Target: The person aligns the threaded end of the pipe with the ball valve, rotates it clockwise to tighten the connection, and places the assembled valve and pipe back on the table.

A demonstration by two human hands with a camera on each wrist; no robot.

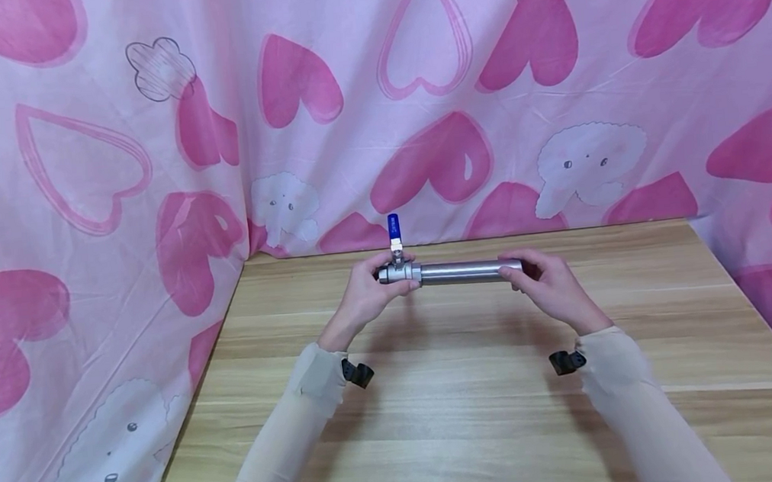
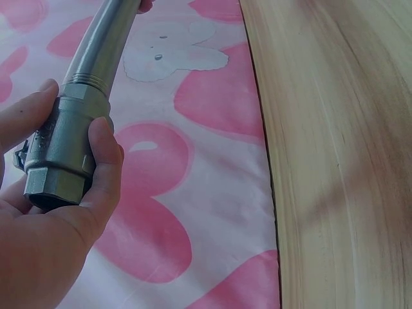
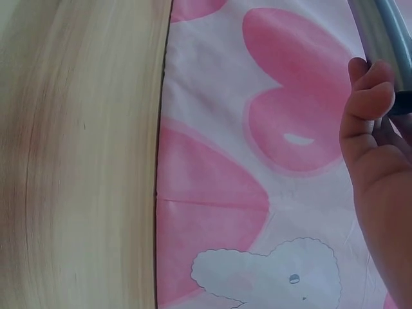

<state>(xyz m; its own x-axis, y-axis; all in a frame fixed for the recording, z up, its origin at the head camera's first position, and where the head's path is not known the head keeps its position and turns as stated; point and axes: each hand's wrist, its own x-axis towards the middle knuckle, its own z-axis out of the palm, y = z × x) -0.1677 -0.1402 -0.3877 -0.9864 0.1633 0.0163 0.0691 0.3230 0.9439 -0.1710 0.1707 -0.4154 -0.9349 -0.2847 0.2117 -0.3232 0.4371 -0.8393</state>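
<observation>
Fingers of left hand and right hand grip valve pipe.

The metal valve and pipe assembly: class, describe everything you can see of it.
The valve and pipe assembly looks like dull grey metal. It has a chunky valve body with a hexagonal end, joined to a smooth round pipe. A blue lever handle stands upright on the valve. The assembly is held level above the wooden table. The left hand grips the valve and the right hand grips the pipe's far end.
</observation>
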